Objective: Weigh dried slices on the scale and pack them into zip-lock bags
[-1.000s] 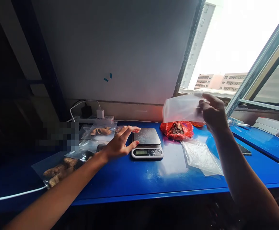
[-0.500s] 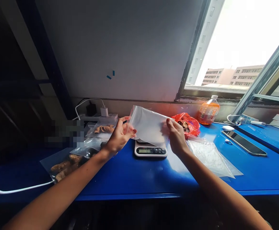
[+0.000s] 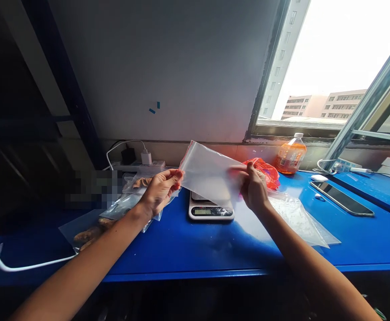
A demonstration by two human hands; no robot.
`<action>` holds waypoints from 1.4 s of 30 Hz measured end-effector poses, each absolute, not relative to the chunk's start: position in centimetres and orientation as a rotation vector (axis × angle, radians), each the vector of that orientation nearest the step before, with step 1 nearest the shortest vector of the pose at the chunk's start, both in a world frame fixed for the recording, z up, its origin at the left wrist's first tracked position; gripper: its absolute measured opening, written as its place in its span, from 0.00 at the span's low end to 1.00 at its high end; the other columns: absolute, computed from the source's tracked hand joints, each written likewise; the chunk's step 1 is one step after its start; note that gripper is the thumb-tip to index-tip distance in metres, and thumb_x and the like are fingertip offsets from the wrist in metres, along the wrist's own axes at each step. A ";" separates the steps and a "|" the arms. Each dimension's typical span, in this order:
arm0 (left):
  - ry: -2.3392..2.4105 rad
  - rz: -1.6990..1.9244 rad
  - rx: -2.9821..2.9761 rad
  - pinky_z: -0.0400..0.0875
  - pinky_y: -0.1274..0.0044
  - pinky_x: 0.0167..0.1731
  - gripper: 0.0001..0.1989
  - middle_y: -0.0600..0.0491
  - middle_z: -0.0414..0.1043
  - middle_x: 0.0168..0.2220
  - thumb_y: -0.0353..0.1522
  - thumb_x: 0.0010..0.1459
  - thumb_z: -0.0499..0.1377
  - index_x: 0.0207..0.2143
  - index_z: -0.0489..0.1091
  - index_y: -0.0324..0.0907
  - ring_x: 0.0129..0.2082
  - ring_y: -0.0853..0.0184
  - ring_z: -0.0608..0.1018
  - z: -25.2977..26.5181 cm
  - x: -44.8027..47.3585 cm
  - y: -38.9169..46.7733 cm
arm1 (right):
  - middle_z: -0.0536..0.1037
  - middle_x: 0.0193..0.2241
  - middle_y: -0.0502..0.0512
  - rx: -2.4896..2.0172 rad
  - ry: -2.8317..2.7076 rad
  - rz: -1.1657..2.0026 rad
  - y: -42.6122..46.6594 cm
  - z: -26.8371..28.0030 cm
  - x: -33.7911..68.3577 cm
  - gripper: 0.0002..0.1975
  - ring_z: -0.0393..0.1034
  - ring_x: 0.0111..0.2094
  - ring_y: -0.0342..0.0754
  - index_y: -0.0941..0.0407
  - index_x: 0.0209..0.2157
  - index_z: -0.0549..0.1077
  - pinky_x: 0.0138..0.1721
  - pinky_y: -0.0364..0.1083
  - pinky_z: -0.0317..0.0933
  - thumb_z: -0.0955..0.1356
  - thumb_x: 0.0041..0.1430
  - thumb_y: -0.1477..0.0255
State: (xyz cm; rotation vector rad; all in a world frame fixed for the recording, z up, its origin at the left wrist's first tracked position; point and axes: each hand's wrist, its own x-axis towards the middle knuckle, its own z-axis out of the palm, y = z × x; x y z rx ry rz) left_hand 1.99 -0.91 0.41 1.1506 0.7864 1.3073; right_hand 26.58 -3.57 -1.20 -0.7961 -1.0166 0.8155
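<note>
A clear zip-lock bag [image 3: 208, 171] is stretched between my hands, tilted, with nothing visible inside it. My left hand [image 3: 161, 187] pinches its zip end, where a red line runs along the edge. The other end is gripped by my right hand [image 3: 253, 187], thumb on the near side and fingers behind the film. Below and behind the bag stands a white kitchen scale [image 3: 211, 212] with a lit display whose digits I cannot read. The bag partly hides the scale's platform.
Left of the scale lie filled clear bags with brown pieces [image 3: 88, 235]. On the right are a stack of flat clear bags [image 3: 295, 223], a red plastic bag [image 3: 270, 174], an orange drink bottle [image 3: 291, 156] and a phone [image 3: 342, 198]. A white cable [image 3: 24, 268] crosses the left side.
My hands have moved apart, the left one lower and leftward, the right one to the right. The bag is now pulled tauter and tilts down more toward the right.
</note>
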 end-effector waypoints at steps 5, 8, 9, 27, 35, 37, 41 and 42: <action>0.721 1.058 1.413 0.59 0.83 0.19 0.10 0.56 0.65 0.21 0.36 0.44 0.68 0.26 0.76 0.38 0.20 0.76 0.63 1.5 -0.7 -0.5 | 0.64 0.14 0.47 -0.788 -1.193 0.835 -3.9 -0.6 27.9 0.25 0.54 0.15 0.39 0.58 0.29 0.76 0.16 0.41 0.46 0.65 0.54 0.49; 0.742 0.914 1.566 0.52 0.83 0.17 0.09 0.58 0.59 0.17 0.37 0.47 0.65 0.24 0.74 0.38 0.17 0.77 0.58 1.4 -0.6 -1.0 | 0.65 0.15 0.47 -0.860 -1.476 1.032 -4.2 -1.0 27.0 0.24 0.57 0.17 0.39 0.59 0.27 0.74 0.19 0.41 0.49 0.66 0.54 0.50; 0.759 0.897 1.604 0.50 0.82 0.17 0.09 0.59 0.57 0.16 0.37 0.47 0.64 0.23 0.74 0.39 0.17 0.77 0.57 1.3 -0.2 -1.3 | 0.65 0.15 0.47 -0.881 -1.560 1.078 -4.4 -1.3 26.4 0.23 0.57 0.17 0.39 0.58 0.24 0.72 0.19 0.40 0.49 0.66 0.54 0.51; 0.850 0.964 1.851 0.50 0.80 0.18 0.11 0.58 0.57 0.18 0.36 0.53 0.56 0.21 0.65 0.41 0.17 0.74 0.58 0.7 0.2 -1.2 | 0.60 0.14 0.45 -0.950 -1.725 0.790 -4.7 -2.1 25.6 0.17 0.52 0.17 0.39 0.57 0.18 0.67 0.20 0.41 0.47 0.62 0.56 0.64; 0.883 0.991 2.577 0.56 0.78 0.23 0.10 0.57 0.62 0.19 0.32 0.54 0.54 0.21 0.67 0.40 0.20 0.72 0.63 0.0 1.4 -2.6 | 0.74 0.41 0.59 -0.934 -2.013 0.062 -5.6 -2.4 24.2 0.25 0.67 0.43 0.52 0.56 0.53 0.63 0.46 0.53 0.62 0.66 0.52 0.74; 0.779 0.916 2.703 0.59 0.78 0.26 0.08 0.56 0.66 0.22 0.30 0.55 0.53 0.24 0.69 0.41 0.21 0.71 0.65 -0.5 2.0 -3.0 | 0.74 0.40 0.58 -0.872 -2.071 0.071 -6.2 -2.6 23.0 0.24 0.67 0.44 0.52 0.55 0.53 0.61 0.47 0.54 0.62 0.64 0.53 0.77; 0.695 0.850 2.741 0.62 0.77 0.29 0.08 0.53 0.72 0.27 0.30 0.57 0.53 0.29 0.71 0.42 0.25 0.70 0.69 -1.2 2.9 -3.6 | 0.74 0.34 0.55 -0.857 -2.091 0.102 -7.0 -3.1 21.4 0.21 0.69 0.39 0.50 0.54 0.51 0.59 0.43 0.53 0.64 0.61 0.56 0.81; 0.716 0.847 2.740 0.62 0.77 0.29 0.08 0.53 0.72 0.26 0.31 0.58 0.53 0.29 0.71 0.42 0.25 0.69 0.70 -1.3 3.0 -3.6 | 0.74 0.34 0.55 -0.865 -2.088 0.093 -7.1 -3.2 21.3 0.20 0.69 0.38 0.50 0.54 0.50 0.58 0.42 0.52 0.64 0.60 0.56 0.81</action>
